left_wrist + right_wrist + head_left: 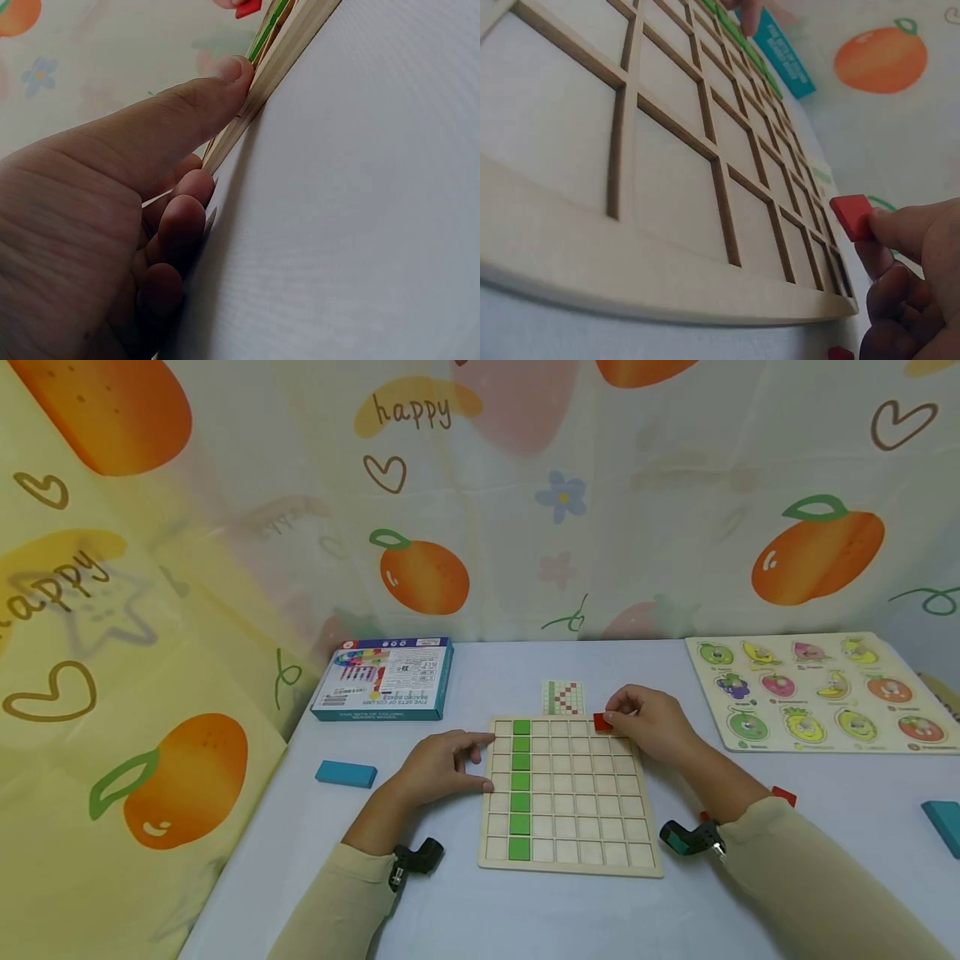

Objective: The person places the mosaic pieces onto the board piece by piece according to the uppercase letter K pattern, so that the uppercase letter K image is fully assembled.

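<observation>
A wooden grid board (572, 870) lies on the white table, with green square tiles (521, 781) filling its second column from the left. At the board's left edge, my left hand (438, 767) touches the rim with thumb and index finger spread apart. In the left wrist view its thumb (217, 90) rests against the wooden side and the other fingers are bent. My right hand (652, 720) pinches a red square tile (602, 722) between thumb and fingers at the board's top right. In the right wrist view that red tile (852, 216) is held above the board's far edge.
Behind the board lies a small pattern card (562, 697). A boxed set (381, 681) stands back left; a fruit picture board (825, 693) lies back right. Blue blocks sit left (346, 773) and far right (943, 827). A red tile (783, 795) shows beside the right forearm.
</observation>
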The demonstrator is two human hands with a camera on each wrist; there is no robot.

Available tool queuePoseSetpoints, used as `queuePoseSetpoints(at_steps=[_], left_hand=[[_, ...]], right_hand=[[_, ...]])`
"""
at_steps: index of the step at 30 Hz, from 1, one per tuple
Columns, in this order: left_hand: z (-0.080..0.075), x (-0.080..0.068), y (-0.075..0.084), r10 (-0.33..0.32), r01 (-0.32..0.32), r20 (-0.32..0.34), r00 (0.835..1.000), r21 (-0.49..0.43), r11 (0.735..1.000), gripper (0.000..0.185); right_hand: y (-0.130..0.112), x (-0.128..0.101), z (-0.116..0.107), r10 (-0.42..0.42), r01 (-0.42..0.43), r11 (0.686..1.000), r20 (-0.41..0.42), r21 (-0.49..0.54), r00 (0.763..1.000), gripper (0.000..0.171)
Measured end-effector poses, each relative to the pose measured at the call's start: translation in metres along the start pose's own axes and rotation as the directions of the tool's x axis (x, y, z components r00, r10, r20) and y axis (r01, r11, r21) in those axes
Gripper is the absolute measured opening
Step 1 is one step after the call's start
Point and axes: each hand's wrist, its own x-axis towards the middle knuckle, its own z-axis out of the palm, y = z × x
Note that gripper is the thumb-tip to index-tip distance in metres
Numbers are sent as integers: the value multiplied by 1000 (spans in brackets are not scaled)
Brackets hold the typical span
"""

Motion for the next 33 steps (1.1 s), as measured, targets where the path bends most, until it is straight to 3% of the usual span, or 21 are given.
queuePoseSetpoints(at_steps=[9,25,33], left_hand=[[0,1,0,9,-9,2,1000,-3,1000,77],[-1,0,-1,1,-1,5,1000,-1,1000,77],[-1,0,-1,5,-5,5,1000,-6,1000,78]], right_hand=[[4,6,10,-11,11,1000,-3,-23,1000,7],[1,5,7,-36,40,998,86,-46,996,11],[1,7,6,-4,14,996,116,-89,993,9]])
